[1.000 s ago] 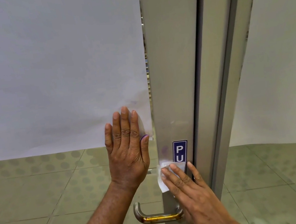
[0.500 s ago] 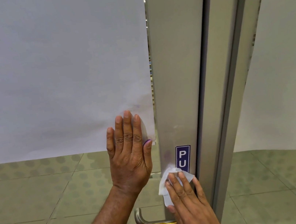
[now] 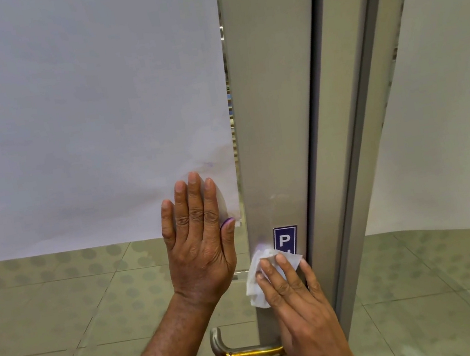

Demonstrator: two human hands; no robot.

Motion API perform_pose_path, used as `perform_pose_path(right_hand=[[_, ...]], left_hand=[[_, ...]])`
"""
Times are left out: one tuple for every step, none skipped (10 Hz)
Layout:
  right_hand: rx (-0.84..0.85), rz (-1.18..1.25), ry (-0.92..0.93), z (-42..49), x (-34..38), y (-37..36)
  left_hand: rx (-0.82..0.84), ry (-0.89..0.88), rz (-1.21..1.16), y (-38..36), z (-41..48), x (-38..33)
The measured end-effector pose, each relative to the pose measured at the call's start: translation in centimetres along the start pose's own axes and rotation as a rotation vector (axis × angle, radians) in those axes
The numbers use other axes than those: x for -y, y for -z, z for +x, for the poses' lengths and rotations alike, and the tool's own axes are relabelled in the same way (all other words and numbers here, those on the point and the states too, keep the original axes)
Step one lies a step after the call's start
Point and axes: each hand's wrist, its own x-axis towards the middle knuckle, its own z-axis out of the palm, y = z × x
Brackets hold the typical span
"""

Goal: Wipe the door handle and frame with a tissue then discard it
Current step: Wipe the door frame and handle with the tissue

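A grey metal door frame (image 3: 272, 111) runs upright through the middle. My right hand (image 3: 300, 299) presses a white tissue (image 3: 257, 281) flat against the frame, just under a blue sign (image 3: 285, 240) whose lower part the tissue covers. Below, a curved metal door handle (image 3: 241, 352) sticks out to the left; its right end is hidden behind my right hand. My left hand (image 3: 201, 244) lies flat with fingers together on the glass door pane (image 3: 107, 288), left of the frame, holding nothing.
A white sheet (image 3: 80, 109) covers the upper glass on the left. A second frame post (image 3: 372, 126) stands to the right, with another white-covered panel (image 3: 447, 115) beyond it. Dotted tiled floor (image 3: 51, 327) shows through the lower glass.
My right hand with the tissue slid down the frame from the sign, then came back up to the sign's lower edge. My left hand stayed flat on the glass.
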Motion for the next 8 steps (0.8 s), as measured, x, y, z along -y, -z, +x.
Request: perform_pose_path(right_hand=[[-0.111, 0.059, 0.000, 1.1, -0.1, 0.0], [-0.212, 0.089, -0.025, 3.4, -0.1, 0.4], [-0.227, 0.085, -0.008, 3.0, -0.4, -0.3], [-0.150, 0.026, 0.095, 0.3, -1.3, -1.6], [-0.116, -0.004, 0.162, -0.5, -1.7, -1.7], [-0.204, 0.082, 0.105, 1.9, -1.3, -0.3], [-0.313, 0.136, 0.047, 4.8, -1.1, 1.0], [-0.303, 0.130, 0.062, 4.6, -1.3, 0.8]], left_hand=[[0.001, 0.001, 0.006, -0.1, -0.1, 0.1], [-0.002, -0.001, 0.011, -0.2, -0.1, 0.1], [-0.001, 0.002, 0.008, -0.2, -0.1, 0.1], [0.000, -0.002, 0.008, -0.2, -0.1, 0.0], [-0.007, -0.001, 0.011, -0.1, -0.1, 0.1], [-0.012, -0.005, 0.016, -0.2, -0.2, 0.1], [-0.009, 0.001, 0.017, -0.2, -0.2, 0.1], [-0.005, -0.001, 0.016, -0.2, -0.1, 0.0]])
